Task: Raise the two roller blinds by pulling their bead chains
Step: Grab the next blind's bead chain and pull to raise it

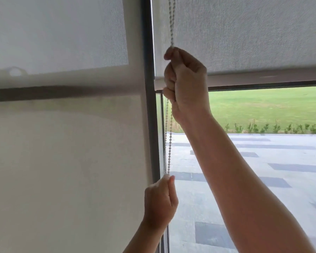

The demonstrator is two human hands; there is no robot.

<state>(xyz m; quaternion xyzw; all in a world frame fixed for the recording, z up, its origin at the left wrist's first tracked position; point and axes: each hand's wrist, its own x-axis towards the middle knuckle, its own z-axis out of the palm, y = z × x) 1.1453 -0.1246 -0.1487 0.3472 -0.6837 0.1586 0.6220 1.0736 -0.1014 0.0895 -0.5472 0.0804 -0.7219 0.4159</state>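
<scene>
A white bead chain (169,137) hangs in two strands along the left edge of the right window. My right hand (186,84) is high up, its fist closed around the chain in front of the right blind's bottom bar. Lower down, my left hand (161,201) pinches the same chain between thumb and fingers. The grey right roller blind (244,33) covers only the top of its window, with its bottom bar (263,80) above the view of the lawn. The pale left roller blind (62,161) hangs down over its whole window.
A dark vertical window frame (150,106) separates the two panes. Through the uncovered right glass I see a lawn (263,106), a low row of plants and grey paving outside. A dark horizontal frame bar shows through the left blind.
</scene>
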